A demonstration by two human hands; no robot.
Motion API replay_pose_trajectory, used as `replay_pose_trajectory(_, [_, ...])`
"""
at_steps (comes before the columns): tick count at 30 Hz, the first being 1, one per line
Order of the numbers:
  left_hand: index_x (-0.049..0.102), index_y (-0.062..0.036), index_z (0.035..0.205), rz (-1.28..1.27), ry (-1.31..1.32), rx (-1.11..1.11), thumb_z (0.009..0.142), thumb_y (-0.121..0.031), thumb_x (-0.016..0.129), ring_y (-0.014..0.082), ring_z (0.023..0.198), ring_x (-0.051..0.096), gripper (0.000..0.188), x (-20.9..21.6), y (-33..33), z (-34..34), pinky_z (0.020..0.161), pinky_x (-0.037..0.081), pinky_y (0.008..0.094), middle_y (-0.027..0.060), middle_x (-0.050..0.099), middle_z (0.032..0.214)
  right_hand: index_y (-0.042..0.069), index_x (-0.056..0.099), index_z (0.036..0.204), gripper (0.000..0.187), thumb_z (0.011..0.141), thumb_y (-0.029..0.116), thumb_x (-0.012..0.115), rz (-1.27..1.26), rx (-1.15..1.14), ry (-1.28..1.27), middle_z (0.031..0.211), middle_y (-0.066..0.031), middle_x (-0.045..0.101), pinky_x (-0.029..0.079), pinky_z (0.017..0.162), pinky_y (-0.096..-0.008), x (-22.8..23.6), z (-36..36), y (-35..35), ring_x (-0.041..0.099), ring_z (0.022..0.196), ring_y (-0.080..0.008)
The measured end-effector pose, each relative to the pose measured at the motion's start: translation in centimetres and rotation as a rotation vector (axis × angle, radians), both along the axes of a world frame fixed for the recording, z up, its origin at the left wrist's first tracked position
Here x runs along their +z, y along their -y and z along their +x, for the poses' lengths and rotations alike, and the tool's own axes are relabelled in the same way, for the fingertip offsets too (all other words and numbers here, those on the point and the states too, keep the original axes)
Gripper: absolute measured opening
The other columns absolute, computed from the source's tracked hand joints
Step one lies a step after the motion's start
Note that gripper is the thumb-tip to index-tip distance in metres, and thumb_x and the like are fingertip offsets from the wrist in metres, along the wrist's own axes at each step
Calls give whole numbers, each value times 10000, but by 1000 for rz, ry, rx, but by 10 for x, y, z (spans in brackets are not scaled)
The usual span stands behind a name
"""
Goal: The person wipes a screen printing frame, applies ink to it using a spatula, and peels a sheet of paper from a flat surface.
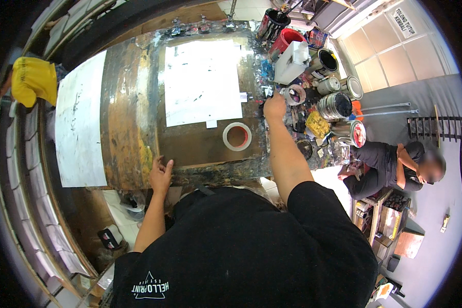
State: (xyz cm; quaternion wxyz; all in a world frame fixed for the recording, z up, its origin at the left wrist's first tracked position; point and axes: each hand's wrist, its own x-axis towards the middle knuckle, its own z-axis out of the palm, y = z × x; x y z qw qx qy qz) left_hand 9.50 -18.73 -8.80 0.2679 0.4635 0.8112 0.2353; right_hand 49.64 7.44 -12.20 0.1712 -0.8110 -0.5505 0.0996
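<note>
My left hand rests at the near edge of the paint-stained worktable, its fingers apart and nothing in them. My right hand reaches to the table's cluttered right side, beside a small clear tub. Its fingers are closed near a small dark object; what they hold is hidden. Between my hands a roll of tape lies flat on a brown board. Beyond the roll is a large white sheet with dark marks and small white tabs on its edges.
Paint cans, a white jug, a red bucket and a yellow sponge-like block crowd the right side. Another white sheet covers the left end. A person in yellow stands far left; another person sits right.
</note>
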Motion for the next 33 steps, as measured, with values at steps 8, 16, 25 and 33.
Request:
replay_pose_trajectory(8, [596,-70,1243,-56,28,17,867,-518,670,190,621,557,589,9,-4,2,628,448,350,47,565,666,-3,666,917,184,826,121,566,-10,-5,135,971,-219,681,555,762,-464,8,6,-22,681,881,-398])
replay_pose_trajectory(16, [607,-36,1196,-2,296,177,902,-461,657,153,638,559,519,-9,-4,-3,602,437,318,37,567,673,12,722,1016,297,773,175,673,213,104,-148,801,-163,703,525,637,-390,-11,55,-25,666,685,-286])
replay_pose_trajectory(25, [687,1,1082,323,473,-175,920,-287,685,146,838,632,330,84,-82,87,764,506,294,94,694,945,11,700,1021,185,898,104,597,-211,36,-972,749,-44,659,411,449,-245,84,48,-32,570,546,-99])
replay_pose_trajectory(33, [480,57,1334,476,1098,-270,923,-219,687,201,1063,629,536,125,-123,146,941,505,333,147,640,1188,-1,639,1092,203,904,64,595,-439,403,-1253,860,-48,686,472,522,-223,189,-68,46,610,633,-96])
